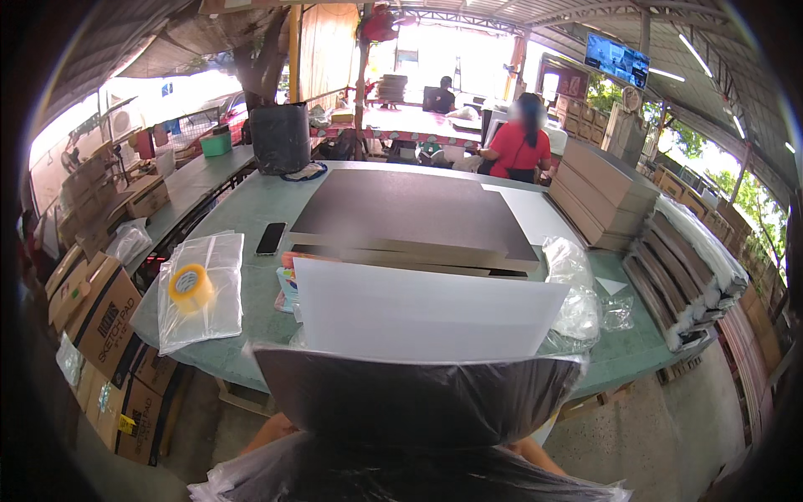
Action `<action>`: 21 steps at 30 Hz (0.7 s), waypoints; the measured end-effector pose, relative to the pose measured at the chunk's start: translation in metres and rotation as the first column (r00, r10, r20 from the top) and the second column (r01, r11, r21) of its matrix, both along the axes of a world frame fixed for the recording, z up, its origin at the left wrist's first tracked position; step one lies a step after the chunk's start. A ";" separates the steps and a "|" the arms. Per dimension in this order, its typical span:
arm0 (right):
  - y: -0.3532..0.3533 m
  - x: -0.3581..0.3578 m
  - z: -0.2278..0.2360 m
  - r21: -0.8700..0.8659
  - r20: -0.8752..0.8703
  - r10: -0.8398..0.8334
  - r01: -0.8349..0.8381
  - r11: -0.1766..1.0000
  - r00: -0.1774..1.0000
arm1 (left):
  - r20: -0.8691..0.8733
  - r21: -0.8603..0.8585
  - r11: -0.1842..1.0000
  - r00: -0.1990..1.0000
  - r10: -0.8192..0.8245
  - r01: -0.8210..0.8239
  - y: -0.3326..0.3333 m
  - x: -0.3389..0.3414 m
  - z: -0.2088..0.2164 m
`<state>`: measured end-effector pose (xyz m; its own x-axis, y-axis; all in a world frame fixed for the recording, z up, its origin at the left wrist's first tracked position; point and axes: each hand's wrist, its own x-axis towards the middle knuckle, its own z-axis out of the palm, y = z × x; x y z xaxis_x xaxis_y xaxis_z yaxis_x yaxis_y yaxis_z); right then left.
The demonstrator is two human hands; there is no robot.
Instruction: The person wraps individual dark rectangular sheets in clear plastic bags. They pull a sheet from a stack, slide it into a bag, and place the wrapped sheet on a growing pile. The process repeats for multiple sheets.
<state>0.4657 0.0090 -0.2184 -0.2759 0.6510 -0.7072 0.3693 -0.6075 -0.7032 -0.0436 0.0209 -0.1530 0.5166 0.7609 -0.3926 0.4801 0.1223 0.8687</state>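
A dark flat board in clear plastic stands tilted close in front of me. Below it, nearest my body, lies another dark, plastic-covered surface. My left forearm and right forearm show at either side between these two. Both hands are hidden behind the plastic-covered boards, so their fingers and grip cannot be seen. Just beyond, a large white sheet leans up at the table's near side. A stack of dark-topped boards lies behind it.
On the green table are clear plastic bags, a yellow tape roll, a phone and crumpled plastic. Brown stacks and plastic-wrapped boards stand right. Cartons flank the left; a person in red is beyond.
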 end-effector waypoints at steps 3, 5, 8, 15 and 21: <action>0.014 0.003 -0.037 0.059 0.210 0.097 -0.112 0.992 0.973 | -0.111 -0.007 0.997 0.990 -0.082 0.082 0.010 0.001 -0.028; 0.016 0.006 -0.049 0.064 0.267 0.115 -0.136 0.989 0.957 | -0.137 -0.008 0.994 0.984 -0.110 0.110 0.013 -0.001 -0.037; 0.012 0.007 -0.049 0.061 0.282 0.116 -0.139 0.988 0.952 | -0.095 0.013 0.986 0.982 -0.164 0.166 0.008 -0.001 -0.018; 0.008 0.011 -0.047 0.062 0.306 0.092 -0.117 0.991 0.948 | 0.176 -0.335 0.942 0.984 0.025 0.036 0.004 -0.001 0.003; 0.010 0.009 -0.055 0.065 0.313 0.054 -0.078 0.995 0.948 | 0.218 -0.443 0.893 0.957 0.191 -0.077 0.017 -0.018 -0.027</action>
